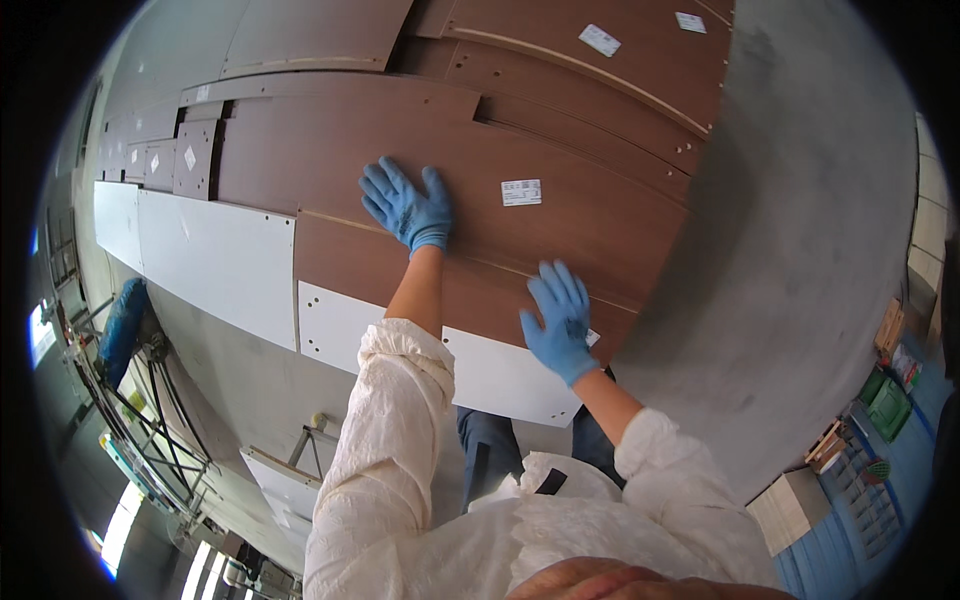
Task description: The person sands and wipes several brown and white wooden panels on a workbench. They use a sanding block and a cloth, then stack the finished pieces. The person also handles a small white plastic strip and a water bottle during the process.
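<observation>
Flat brown boards lie in overlapping layers before me. My left hand [408, 208], in a blue glove, rests with fingers spread on a long brown board [590, 215], left of its white label [521, 193]. Lower and to the right, my right hand [561, 322], gloved the same way, has its fingers stretched out over the near brown board [350, 262]. Whether it touches the board is hard to tell. Part of a small label [592, 338] shows beside the right hand. Under the near board's front edge juts a white panel [500, 372] with small drilled holes. Neither hand holds anything.
Another white panel [215, 240] lies to the left. More brown boards [600, 95] with labels are stacked farther back. Grey floor [790, 230] runs along the right. Blue shelving with bins [870, 480] stands at the lower right; a metal frame [160, 430] is on the left.
</observation>
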A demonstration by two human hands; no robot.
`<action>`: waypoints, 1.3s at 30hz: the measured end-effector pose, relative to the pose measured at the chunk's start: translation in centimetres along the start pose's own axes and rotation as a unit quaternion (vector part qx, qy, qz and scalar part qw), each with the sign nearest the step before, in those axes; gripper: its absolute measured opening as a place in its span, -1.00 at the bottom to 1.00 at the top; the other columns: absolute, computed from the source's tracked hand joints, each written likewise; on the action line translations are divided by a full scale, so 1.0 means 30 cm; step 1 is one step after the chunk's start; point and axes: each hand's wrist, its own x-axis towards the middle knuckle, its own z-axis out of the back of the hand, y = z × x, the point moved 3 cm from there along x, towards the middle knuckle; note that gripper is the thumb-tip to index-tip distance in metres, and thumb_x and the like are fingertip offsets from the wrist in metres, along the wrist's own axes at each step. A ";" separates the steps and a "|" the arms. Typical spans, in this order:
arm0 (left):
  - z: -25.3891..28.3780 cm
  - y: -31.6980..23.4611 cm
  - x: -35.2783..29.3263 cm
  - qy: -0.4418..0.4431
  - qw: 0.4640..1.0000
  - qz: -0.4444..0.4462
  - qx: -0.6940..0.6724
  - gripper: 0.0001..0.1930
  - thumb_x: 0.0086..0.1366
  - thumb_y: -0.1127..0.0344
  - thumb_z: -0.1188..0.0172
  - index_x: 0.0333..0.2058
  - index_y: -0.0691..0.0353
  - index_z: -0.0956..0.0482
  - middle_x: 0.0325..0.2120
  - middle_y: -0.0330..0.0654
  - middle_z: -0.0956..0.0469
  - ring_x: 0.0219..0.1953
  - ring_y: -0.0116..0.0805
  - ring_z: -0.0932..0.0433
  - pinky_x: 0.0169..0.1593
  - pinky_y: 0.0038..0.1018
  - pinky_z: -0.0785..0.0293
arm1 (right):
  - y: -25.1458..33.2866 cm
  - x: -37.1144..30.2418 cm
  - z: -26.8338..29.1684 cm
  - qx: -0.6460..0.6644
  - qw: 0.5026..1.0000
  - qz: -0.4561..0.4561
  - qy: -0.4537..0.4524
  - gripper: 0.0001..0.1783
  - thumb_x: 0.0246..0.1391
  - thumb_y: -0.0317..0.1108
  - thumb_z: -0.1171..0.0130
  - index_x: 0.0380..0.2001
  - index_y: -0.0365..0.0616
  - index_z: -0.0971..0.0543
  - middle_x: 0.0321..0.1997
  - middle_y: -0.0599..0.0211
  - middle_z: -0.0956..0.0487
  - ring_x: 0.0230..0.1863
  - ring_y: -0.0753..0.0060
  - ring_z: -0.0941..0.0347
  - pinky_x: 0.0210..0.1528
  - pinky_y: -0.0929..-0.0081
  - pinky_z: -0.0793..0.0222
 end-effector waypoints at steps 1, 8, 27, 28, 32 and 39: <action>-0.002 0.003 0.000 0.014 1.000 0.008 0.000 -0.12 0.37 -0.21 -0.02 0.46 0.27 -0.10 0.49 0.20 0.00 0.54 0.23 0.11 0.53 0.05 0.28 | -0.024 -0.100 0.029 0.009 1.000 -0.017 0.014 -0.52 -0.06 -0.32 -0.32 0.00 -0.16 -0.57 0.28 -0.06 -0.47 0.40 -0.19 -0.27 0.41 -0.12 -0.13; 0.073 0.070 0.039 0.111 0.993 -0.045 -0.023 -0.09 0.28 -0.24 -0.14 0.43 0.26 -0.19 0.47 0.19 -0.06 0.52 0.22 0.04 0.51 0.02 0.10 | -0.190 -0.649 0.244 -0.008 0.996 -0.082 0.043 -0.65 -0.07 -0.37 -0.28 -0.15 -0.19 -0.57 0.04 0.01 -0.58 0.20 -0.18 -0.42 0.25 -0.03 -0.33; 1.165 0.901 -1.643 0.277 0.811 0.477 -0.194 -0.24 0.27 -0.10 -0.21 0.26 0.39 -0.44 0.26 0.18 -0.45 0.32 0.07 -0.42 0.36 -0.23 -0.33 | -0.261 -1.072 0.410 -0.014 0.942 -0.169 0.288 -0.50 0.10 -0.23 -0.23 0.00 -0.42 -0.64 0.00 -0.21 -0.68 0.05 -0.06 -0.65 0.15 0.19 -0.52; 1.178 0.975 -1.687 0.285 0.795 0.497 -0.199 -0.25 0.27 -0.10 -0.21 0.26 0.39 -0.44 0.25 0.17 -0.46 0.32 0.06 -0.43 0.36 -0.23 -0.34 | -0.202 -1.085 0.384 -0.030 0.950 -0.127 0.285 -0.50 0.10 -0.22 -0.22 0.00 -0.41 -0.65 0.00 -0.21 -0.67 0.05 -0.06 -0.65 0.15 0.20 -0.52; 1.269 1.292 -1.827 0.267 0.784 0.491 -0.272 -0.31 0.27 -0.09 -0.17 0.22 0.34 -0.50 0.20 0.13 -0.53 0.27 0.02 -0.49 0.33 -0.25 -0.36 | 0.137 -1.085 0.158 -0.090 0.921 -0.104 0.365 -0.50 0.10 -0.18 -0.21 -0.01 -0.35 -0.66 0.00 -0.20 -0.67 0.04 -0.12 -0.64 0.14 0.18 -0.52; 1.591 1.762 -2.307 0.200 0.730 0.613 -0.228 -0.45 0.26 -0.06 -0.24 -0.05 0.37 -0.67 -0.09 0.12 -0.69 0.00 0.05 -0.65 0.09 -0.18 -0.52 | 1.091 -1.007 -0.414 -0.029 0.906 0.211 0.365 -0.50 0.11 -0.14 -0.21 0.04 -0.24 -0.61 0.01 -0.13 -0.67 0.01 -0.15 -0.63 0.09 0.11 -0.53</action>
